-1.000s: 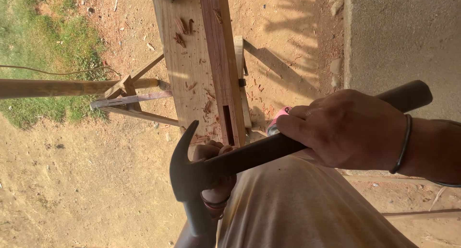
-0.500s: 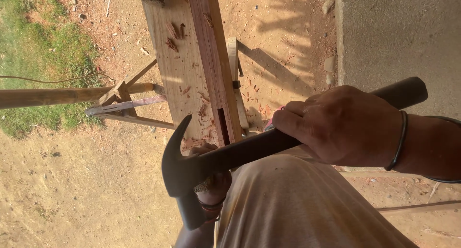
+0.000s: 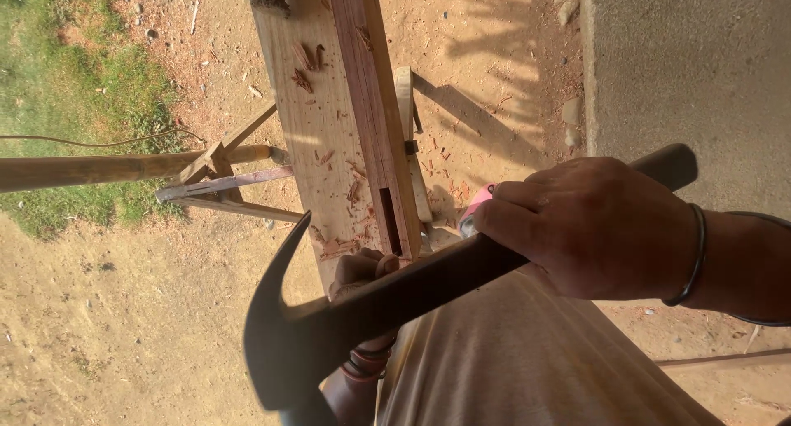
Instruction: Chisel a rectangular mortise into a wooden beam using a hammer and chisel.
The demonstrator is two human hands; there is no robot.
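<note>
My right hand [image 3: 593, 228] grips the black handle of a claw hammer [image 3: 280, 344], whose dark head hangs low in front of me with the claw pointing up. Behind the hammer handle, my left hand [image 3: 362, 271] is closed around a tool with a round reddish handle [image 3: 362, 368]; its tip is hidden. That hand sits at the near end of a reddish wooden bar [image 3: 371, 105] with a narrow rectangular slot [image 3: 389, 220] cut in it. The bar lies on a pale plank [image 3: 301, 121] strewn with wood chips.
A wooden pole [image 3: 99, 169] and thin trestle legs [image 3: 222, 187] stick out left of the plank over bare earth. Grass [image 3: 66, 88] lies at the far left, and a concrete slab [image 3: 692, 63] at the right. A pink object [image 3: 476, 202] shows by my right fingers.
The hammer head has dropped a little lower and to the left. Both hands keep their grips, and the bar and plank stay in place.
</note>
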